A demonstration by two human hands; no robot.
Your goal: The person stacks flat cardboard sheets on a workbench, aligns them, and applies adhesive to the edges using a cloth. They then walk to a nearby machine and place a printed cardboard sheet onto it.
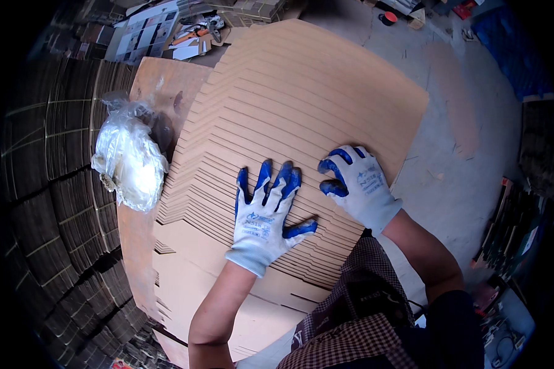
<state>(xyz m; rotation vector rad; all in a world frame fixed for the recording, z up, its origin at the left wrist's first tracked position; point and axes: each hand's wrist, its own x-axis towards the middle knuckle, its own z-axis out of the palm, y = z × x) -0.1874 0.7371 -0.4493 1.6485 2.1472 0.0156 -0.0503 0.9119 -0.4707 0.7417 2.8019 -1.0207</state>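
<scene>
Many overlapping brown cardboard sheets lay on a flat reddish-brown board, beneath the white-and-blue-gloved left hand, fingers spread, gripping nothing, and the similarly gloved right hand, fingers half-curled, hold unclear.

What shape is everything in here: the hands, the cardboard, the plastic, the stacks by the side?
Left hand: gloved, fingers spread, over the cardboard.
Right hand: gloved, fingers bent, thumb apart from them.
Cardboard sheets: flat, fanned out in overlapping rows.
Clear plastic: crumpled, lying on the brown board.
Brown board: partly covered by sheets and plastic.
Cardboard stacks at left: bundled, tied with bands.
Checkered apron: worn, creased.
</scene>
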